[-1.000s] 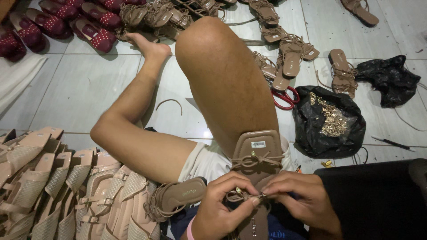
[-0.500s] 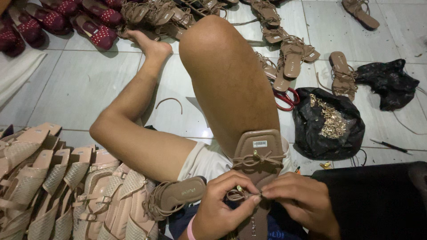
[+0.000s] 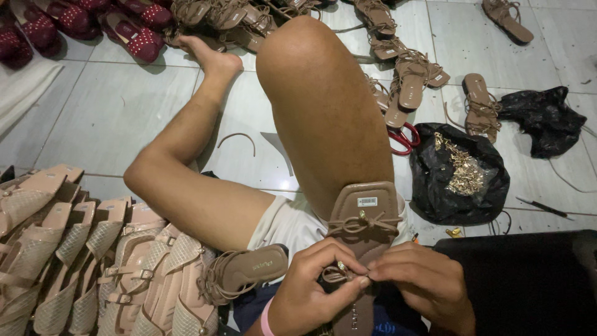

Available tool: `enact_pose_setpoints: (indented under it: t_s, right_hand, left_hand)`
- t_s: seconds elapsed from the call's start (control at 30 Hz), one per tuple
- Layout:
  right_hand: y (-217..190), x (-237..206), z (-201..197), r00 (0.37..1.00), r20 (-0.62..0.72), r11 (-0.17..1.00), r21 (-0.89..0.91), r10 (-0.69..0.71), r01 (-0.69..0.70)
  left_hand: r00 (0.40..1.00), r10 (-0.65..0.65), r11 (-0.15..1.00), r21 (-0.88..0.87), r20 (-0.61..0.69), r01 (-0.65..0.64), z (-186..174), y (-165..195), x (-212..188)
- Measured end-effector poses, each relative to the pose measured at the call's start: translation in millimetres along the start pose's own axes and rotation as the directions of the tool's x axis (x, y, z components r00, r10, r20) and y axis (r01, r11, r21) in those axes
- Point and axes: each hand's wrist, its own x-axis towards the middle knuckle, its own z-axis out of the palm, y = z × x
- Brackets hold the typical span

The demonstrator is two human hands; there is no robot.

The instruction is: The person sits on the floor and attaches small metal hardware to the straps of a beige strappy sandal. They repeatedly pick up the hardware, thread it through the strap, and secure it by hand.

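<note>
1. Two bare hands meet at the bottom centre of the head view, fingertips together, pinching the thin strap of a tan sandal [image 3: 364, 230]. The left hand [image 3: 311, 292] comes in from the lower left with a pink band at its wrist; the right hand [image 3: 423, 283] comes in from the lower right. Both are closed on the strap, with a small gold ornament [image 3: 341, 266] just above the pinch.
2. That tan sandal lies sole-up against the raised thigh, a white sticker near its upper end and a bow of cord across it.
3. Just left of the hands, a second matching sandal [image 3: 245, 270] rests on the person's lap.
4. Along the lower left edge, a row of beige mesh-strapped sandals [image 3: 93, 261] stands packed side by side.
5. Right of the knee, a black bag [image 3: 460, 180] lies open on the tiled floor, holding gold metal pieces [image 3: 463, 171]; red-handled scissors [image 3: 404, 138] touch its left edge.
6. Across the top of the frame, more brown strappy sandals [image 3: 410, 81] are scattered, and dark red shoes [image 3: 130, 37] fill the upper left corner.
7. Another crumpled black bag [image 3: 544, 118] sits at the right edge.
</note>
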Motion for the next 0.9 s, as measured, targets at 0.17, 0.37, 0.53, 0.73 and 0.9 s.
enact_pose_setpoints:
  t_s: [0.17, 0.37, 0.53, 0.73, 0.9]
  right_hand:
    - [4, 0, -1, 1.000, -0.015, 1.000, 0.004, -0.005, 0.005]
    - [5, 2, 2, 1.000, -0.018, 0.998, 0.056, 0.020, -0.019]
    - [7, -2, 6, 0.999, -0.051, 0.999, 0.045, 0.018, -0.016]
    - [17, -7, 7, 0.993, -0.023, 0.982, 0.152, 0.118, -0.113]
    - [15, -6, 6, 0.995, -0.030, 0.987, 0.135, 0.095, -0.090]
  left_hand:
    - [0.999, -0.004, 1.000, 0.005, -0.032, 0.004, 2, -3, 0]
    - [0.995, -0.048, 0.998, -0.037, -0.093, 0.045, 8, -8, -3]
    - [0.988, -0.071, 0.995, -0.083, -0.133, 0.061, 13, -10, -5]
    - [0.941, -0.338, 0.806, -0.524, -0.026, 0.275, 17, -17, -7]
    - [0.933, -0.354, 0.773, -0.582, -0.068, 0.251, 23, -24, -11]
